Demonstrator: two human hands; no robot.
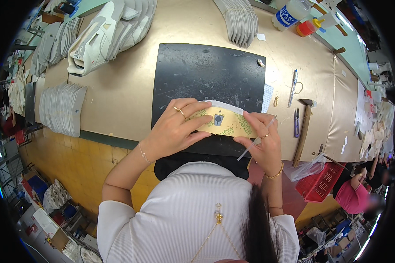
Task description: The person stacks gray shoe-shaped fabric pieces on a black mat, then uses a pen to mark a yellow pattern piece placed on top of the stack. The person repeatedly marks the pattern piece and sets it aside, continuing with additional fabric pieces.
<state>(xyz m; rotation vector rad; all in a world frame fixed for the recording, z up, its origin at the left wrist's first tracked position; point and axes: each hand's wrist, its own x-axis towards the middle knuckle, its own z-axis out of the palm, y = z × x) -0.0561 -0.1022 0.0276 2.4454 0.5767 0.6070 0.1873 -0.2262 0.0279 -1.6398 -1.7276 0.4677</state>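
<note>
**You hold a curved yellow panel over the black mat**

Your left hand grips the panel's left end, two fingers lying on its face and the thumb at its near edge. Your right hand pinches the right end between thumb and fingers. A slim translucent stick slants through that same hand; which fingers trap it is hard to make out from this angle. The panel sits above the mat's near part, with green printed marks, a small grey patch near its middle and a whitish strip along its far edge.

Right of the mat, you have a pen, dark-bladed snips and a hammer. To your left stand a fanned stack of grey pieces and, farther off, nested pale shoe uppers.
</note>
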